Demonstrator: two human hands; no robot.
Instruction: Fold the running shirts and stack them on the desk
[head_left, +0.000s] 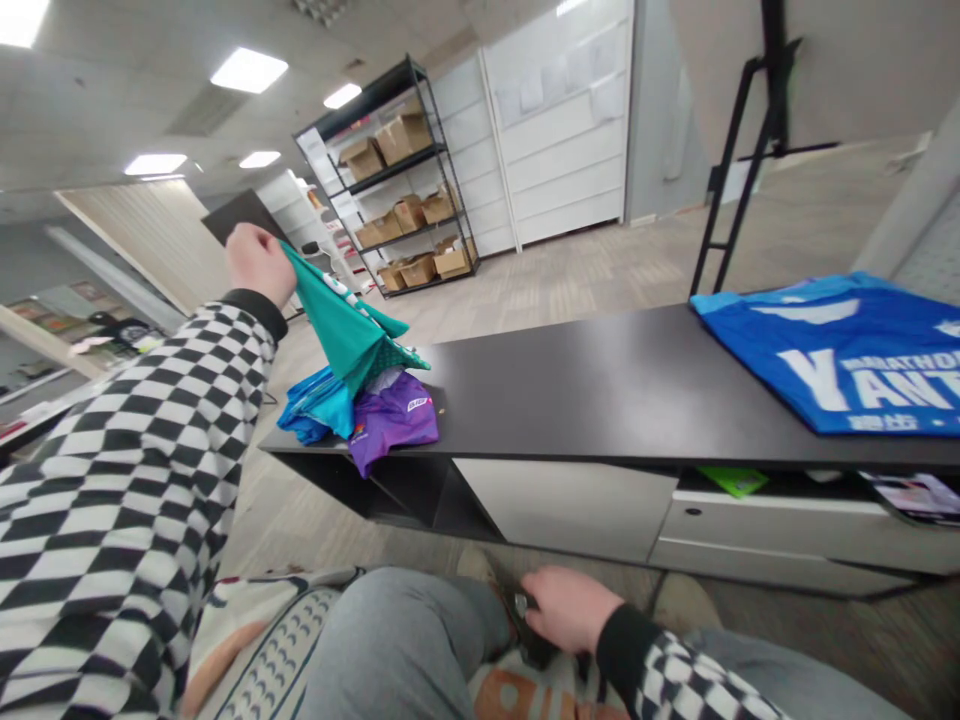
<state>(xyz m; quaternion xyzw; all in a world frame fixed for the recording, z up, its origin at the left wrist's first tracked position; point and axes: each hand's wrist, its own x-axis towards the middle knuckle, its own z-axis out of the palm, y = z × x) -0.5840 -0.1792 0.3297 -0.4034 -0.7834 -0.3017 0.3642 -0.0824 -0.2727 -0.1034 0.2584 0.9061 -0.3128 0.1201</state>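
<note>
My left hand [260, 262], raised at the upper left, is closed on a corner of a green cloth [341, 335]. The cloth hangs down from it, and its lower edge reaches the clothes on the cabinet's left end. Beneath it lie a crumpled blue garment [311, 405] and a purple garment [397, 420] that droops over the front edge. My right hand [568, 608] is low between my knees with its fingers curled by a small dark and shiny item; what it holds, if anything, I cannot make out. A blue shirt [847, 350] with white lettering lies flat at the cabinet's right end.
The long dark cabinet top [570, 385] runs across in front of my knees, above white drawers [765, 525]. A green item [733, 480] sits in the slot below it. Farther back stand a black shelf with cardboard boxes [405, 137] and a black metal stand [739, 180].
</note>
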